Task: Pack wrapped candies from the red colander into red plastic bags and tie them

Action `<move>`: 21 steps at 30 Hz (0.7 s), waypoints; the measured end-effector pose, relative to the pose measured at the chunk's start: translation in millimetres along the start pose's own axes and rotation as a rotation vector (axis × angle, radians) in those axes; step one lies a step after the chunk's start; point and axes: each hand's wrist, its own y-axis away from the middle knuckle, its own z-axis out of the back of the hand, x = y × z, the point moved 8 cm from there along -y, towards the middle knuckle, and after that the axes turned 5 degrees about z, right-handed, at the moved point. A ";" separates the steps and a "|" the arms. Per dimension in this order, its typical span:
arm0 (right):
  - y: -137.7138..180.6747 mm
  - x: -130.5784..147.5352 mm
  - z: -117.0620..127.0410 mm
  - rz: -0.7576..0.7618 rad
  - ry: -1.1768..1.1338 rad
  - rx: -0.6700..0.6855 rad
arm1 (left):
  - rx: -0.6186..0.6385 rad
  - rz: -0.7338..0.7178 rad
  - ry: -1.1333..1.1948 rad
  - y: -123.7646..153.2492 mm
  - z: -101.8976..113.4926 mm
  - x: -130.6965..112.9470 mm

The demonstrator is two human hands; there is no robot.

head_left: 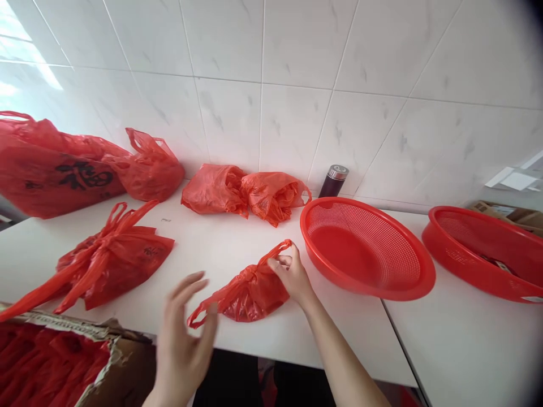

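A small red plastic bag (254,294), knotted in the middle, lies on the white table in front of me. My right hand (292,274) is closed on its upper right handle, fingers curled round the loop. On the other side, my left hand (186,328) is open with its fingers apart, slightly blurred. Its thumb overlaps the bag's left handle in view; whether they touch I cannot tell. Farther left rests another tied red bag (114,260) with long handles and dark printing. What the bags contain is hidden.
Two red colanders (360,254) (479,254) stand to the right. Behind are crumpled red bags (216,189), a dark flask (334,181), a fuller red bag (153,169) and a large printed bag (55,169). At lower left, a cardboard box (127,362) holds many red bags.
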 end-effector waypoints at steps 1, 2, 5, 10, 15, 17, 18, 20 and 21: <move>6.3 1.0 -3.9 0.008 -0.017 0.042 | 0.078 -0.091 -0.100 -2.9 -14.9 -11.0; 11.7 2.1 -8.2 0.029 -0.017 0.088 | 0.195 -0.133 -0.205 -4.9 -35.2 -14.8; 22.4 2.8 -16.6 0.128 -0.001 0.194 | 0.542 -0.074 -0.446 -6.8 -93.1 4.4; 22.4 -10.4 -8.5 0.184 -0.033 0.115 | 0.627 0.007 -0.493 -10.8 -118.1 28.5; 20.8 -19.0 -7.7 0.184 -0.042 0.067 | 0.603 0.058 -0.430 -16.6 -111.7 28.1; 19.5 -22.5 -4.8 0.179 -0.036 0.032 | 0.563 0.090 -0.413 -30.4 -103.4 28.6; 18.6 -25.3 -2.9 0.169 -0.035 0.016 | 0.531 0.109 -0.414 -40.2 -96.3 29.6; 16.5 -32.4 0.7 0.128 -0.044 -0.010 | 0.455 0.160 -0.438 -62.6 -76.2 33.4; 15.7 -35.6 2.4 0.109 -0.051 -0.022 | 0.419 0.195 -0.465 -73.4 -64.0 36.9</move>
